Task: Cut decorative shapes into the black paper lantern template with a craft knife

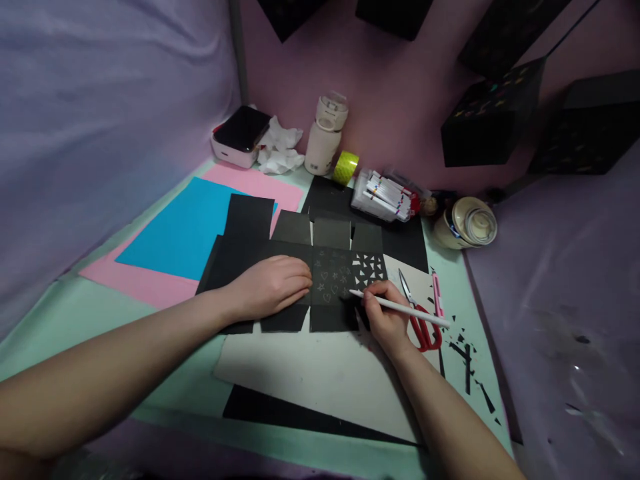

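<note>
A black card sheet point(334, 319) with flaps lies on a pale board, its middle panel marked with small drawn hearts and stars. Triangular holes are cut through the panel to the right. My left hand point(274, 285) lies flat on the card, left of the drawings, palm down. In my right hand point(387, 313) is a white pen point(407, 309), its tip at the right side of the drawn panel. Red-handled scissors point(424, 328) lie partly open just right of my right hand, with a pink cutter point(437, 293) beside them.
Blue paper point(175, 230) and pink paper point(145, 288) lie left. Along the back stand a bottle point(324, 143), yellow tape point(345, 168), a marker box point(384, 195) and a jar point(453, 223). Black scraps point(467, 367) lie right; black boxes point(490, 123) hang above.
</note>
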A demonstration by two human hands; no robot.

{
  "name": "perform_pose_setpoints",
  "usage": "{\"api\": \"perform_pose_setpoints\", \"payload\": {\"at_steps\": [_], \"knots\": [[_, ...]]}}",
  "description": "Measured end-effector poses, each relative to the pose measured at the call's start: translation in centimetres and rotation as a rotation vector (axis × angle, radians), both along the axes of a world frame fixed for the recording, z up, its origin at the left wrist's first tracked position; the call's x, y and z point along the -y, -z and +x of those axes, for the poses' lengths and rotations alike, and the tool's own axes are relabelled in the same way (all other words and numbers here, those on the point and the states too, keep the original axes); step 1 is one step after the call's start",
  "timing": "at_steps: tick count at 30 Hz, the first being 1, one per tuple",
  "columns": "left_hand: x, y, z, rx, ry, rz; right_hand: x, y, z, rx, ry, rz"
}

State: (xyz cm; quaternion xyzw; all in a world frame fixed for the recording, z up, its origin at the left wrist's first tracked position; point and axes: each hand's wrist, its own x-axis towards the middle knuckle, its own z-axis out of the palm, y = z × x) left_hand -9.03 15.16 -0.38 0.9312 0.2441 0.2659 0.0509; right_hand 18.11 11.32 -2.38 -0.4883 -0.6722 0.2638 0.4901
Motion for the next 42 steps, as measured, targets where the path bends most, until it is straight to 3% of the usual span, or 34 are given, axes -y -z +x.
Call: {"api": "perform_pose_setpoints", "payload": {"at_steps": [8,16,22,42], "knots": [[0.2,0.0,0.1,-0.094,-0.012,-0.052,0.2,-0.1,0.0,-0.039,-0.057,-0.004],[0.1,1.2,0.0,-0.17,-0.034,-0.17,0.1,-0.5,-0.1,0.158,-0.112,-0.144],[0.2,1.4,0.0,-0.139,-0.061,-0.275,0.1,-0.8,-0.4,0.198,-0.138,-0.137],[0.5,1.4,-0.1,-0.182,-0.07,-0.33,0.3,-1.1,-0.4,0.211,-0.218,-0.138]]}}
